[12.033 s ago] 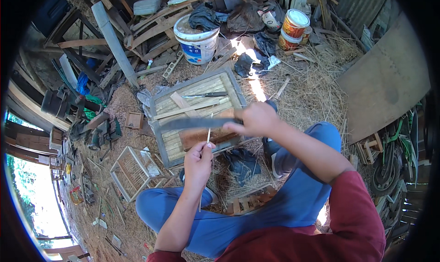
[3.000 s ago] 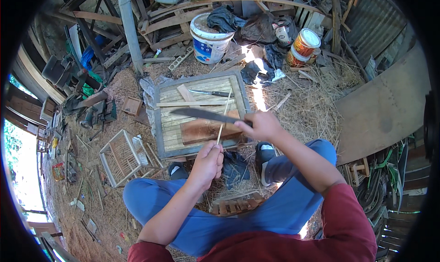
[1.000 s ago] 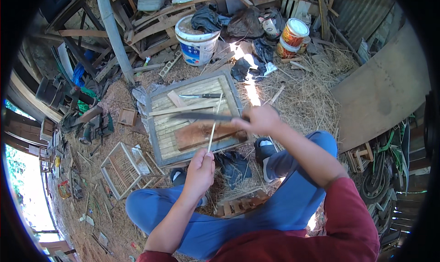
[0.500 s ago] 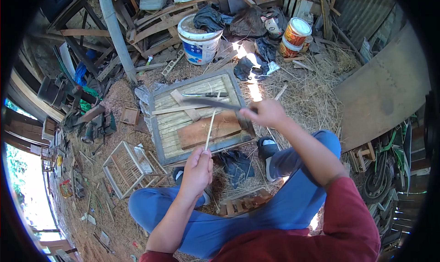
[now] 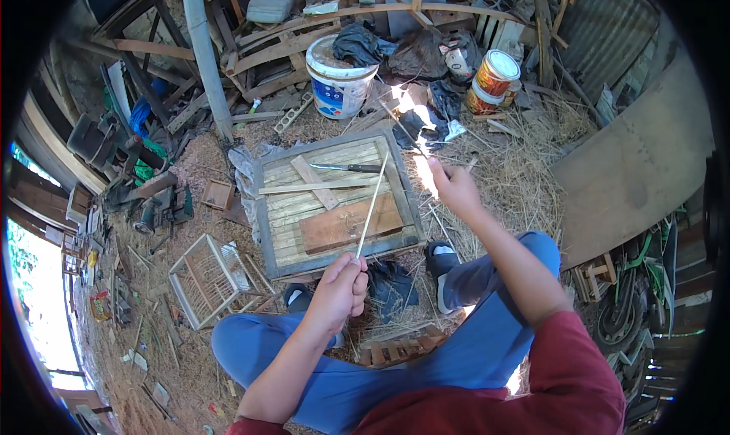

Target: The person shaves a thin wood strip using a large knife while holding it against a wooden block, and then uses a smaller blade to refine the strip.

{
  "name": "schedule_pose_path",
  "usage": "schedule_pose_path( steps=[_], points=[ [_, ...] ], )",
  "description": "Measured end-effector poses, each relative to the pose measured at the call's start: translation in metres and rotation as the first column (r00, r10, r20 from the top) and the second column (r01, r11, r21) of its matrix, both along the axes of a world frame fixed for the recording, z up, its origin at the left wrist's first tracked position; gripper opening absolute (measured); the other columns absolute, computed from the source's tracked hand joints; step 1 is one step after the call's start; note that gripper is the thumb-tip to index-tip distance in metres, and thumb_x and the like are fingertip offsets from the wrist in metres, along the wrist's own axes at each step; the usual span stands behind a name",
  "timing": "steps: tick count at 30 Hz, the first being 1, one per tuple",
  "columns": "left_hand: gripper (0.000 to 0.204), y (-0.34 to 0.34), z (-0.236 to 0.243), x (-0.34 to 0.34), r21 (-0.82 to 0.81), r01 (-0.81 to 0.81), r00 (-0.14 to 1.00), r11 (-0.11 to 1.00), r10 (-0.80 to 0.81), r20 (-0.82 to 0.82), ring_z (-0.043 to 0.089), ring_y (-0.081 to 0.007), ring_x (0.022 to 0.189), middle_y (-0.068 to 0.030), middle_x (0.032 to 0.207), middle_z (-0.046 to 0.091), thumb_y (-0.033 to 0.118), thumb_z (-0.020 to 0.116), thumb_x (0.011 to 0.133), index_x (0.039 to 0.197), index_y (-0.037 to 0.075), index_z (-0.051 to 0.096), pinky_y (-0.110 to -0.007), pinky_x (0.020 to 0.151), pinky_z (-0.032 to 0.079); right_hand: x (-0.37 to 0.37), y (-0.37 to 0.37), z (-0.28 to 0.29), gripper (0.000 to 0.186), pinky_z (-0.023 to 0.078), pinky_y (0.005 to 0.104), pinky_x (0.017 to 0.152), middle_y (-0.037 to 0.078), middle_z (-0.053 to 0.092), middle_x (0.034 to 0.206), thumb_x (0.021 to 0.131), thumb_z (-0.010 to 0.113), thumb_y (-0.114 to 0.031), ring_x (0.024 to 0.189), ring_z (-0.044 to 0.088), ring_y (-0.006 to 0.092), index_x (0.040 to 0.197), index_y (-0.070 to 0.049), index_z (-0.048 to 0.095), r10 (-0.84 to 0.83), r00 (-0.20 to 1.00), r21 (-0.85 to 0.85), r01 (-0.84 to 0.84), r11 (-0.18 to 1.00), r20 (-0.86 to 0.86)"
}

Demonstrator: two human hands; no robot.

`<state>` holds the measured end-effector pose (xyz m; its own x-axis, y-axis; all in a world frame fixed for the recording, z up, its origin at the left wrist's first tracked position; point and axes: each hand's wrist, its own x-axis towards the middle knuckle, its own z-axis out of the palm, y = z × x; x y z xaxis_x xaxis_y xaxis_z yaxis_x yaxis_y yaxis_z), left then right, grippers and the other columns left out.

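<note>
While the person's left hand [image 5: 341,289] grips a thin pale stick [image 5: 372,205] low down, its long axis slants away and rightward over the worktop [image 5: 268,230]; the right hand [image 5: 456,190], closed round a blade [image 5: 401,127] seen nearly edge-on, hangs right of the stick's tip, apart.

Maroon shirt [image 5: 572,363], blue trousers [image 5: 464,359], dark footwear [image 5: 439,261]

Slatted wooden desk [image 5: 283,218] with a grey frame, bearing a reddish-brown wooden block [image 5: 338,224]; beyond the block lie a long thin wooden strip [image 5: 281,188], a shorter slat [image 5: 324,195] crossing it, and a black-handled knife [image 5: 357,167].
</note>
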<state>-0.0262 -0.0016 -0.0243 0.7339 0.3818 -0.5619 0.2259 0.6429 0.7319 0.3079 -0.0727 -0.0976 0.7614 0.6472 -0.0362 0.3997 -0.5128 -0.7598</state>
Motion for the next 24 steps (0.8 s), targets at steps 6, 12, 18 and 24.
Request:
schedule_pose_path(
  steps=[6, 12, 18, 24],
  points=[
    [0.015, -0.001, 0.008, 0.009, -0.095, 0.017, 0.996, 0.995, -0.008, 0.091, 0.022, -0.0052, 0.049, 0.0074, 0.067, 0.03, 0.024, 0.039, 0.118, 0.113, 0.015, 0.05, -0.026, 0.044, 0.02, -0.041, -0.009, 0.018, 0.072, 0.049, 0.0407, 0.061, 0.011, 0.063, 0.061, 0.103, 0.059, -0.068, 0.058, 0.061, 0.0219, 0.084, -0.001, 0.077, 0.113, 0.985, 0.1, -0.101, 0.99, -0.127],
    [0.013, -0.003, -0.002, 0.011, -0.099, 0.03, 0.992, 0.995, -0.018, 0.121, 0.024, -0.0044, 0.052, 0.0066, 0.075, 0.036, 0.021, 0.038, 0.117, 0.114, 0.016, 0.05, -0.025, 0.044, 0.02, -0.063, -0.015, 0.032, 0.056, 0.053, 0.048, 0.058, 0.017, 0.068, 0.067, 0.097, 0.07, -0.062, 0.06, 0.069, 0.0381, 0.086, -0.008, 0.077, 0.381, 0.849, -0.076, -0.381, 0.922, 0.367],
    [0.015, -0.003, -0.005, 0.014, -0.019, -0.025, 0.999, 1.0, 0.026, 0.045, 0.024, -0.0034, 0.05, 0.0077, 0.073, 0.036, 0.025, 0.041, 0.117, 0.111, 0.016, 0.051, -0.025, 0.043, 0.018, -0.08, -0.023, 0.031, 0.065, 0.054, 0.0487, 0.055, 0.016, 0.065, 0.059, 0.096, 0.066, -0.07, 0.056, 0.069, 0.0388, 0.071, -0.009, 0.069, 0.509, 0.716, -0.071, -0.545, 0.835, 0.478],
    [0.018, -0.007, -0.007, 0.019, 0.046, -0.058, 0.998, 0.997, 0.058, -0.007, 0.023, -0.0028, 0.048, 0.009, 0.069, 0.033, 0.029, 0.044, 0.118, 0.11, 0.015, 0.053, -0.025, 0.042, 0.016, -0.087, -0.026, 0.037, 0.065, 0.053, 0.0475, 0.051, 0.015, 0.065, 0.058, 0.095, 0.066, -0.07, 0.054, 0.068, 0.0365, 0.071, -0.009, 0.069, 0.601, 0.633, -0.117, -0.635, 0.764, 0.488]
  ],
)
